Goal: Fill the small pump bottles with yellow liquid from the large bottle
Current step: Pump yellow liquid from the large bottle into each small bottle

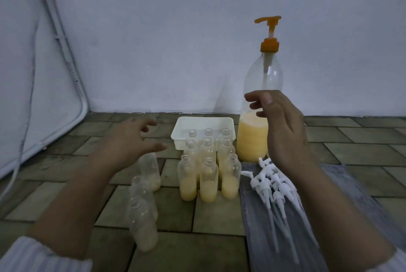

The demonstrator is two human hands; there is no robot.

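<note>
1. Both hands hang in the air holding nothing. The left hand (134,140) spreads its fingers apart above the three bottles at the left; the right hand (283,126) hovers with loosely bent fingers in front of the large bottle (254,131), and I cannot tell whether it touches it.

2. The large bottle stands upright on the tiled floor (219,214) by the wall, roughly a third full of yellow liquid, its orange pump head (269,21) raised and its spout pointing left.

3. Just left of it stands a block of open small pump bottles (208,179). The front ones are about half full; the back row sits in the white tray (182,133), fill level unclear.

4. The three bottles at the left (144,219) hold only a little liquid, so they look the likeliest next.

5. To fill well, take one small bottle in the left grip, bring its mouth right under the spout, and hold it upright.

6. Press the pump head straight down with the right hand in slow strokes; the tall bottle could tip if pushed sideways.

7. Stop below the neck, leaving room for the white pump tops (272,186) lying on the grey cloth (351,197).
</note>
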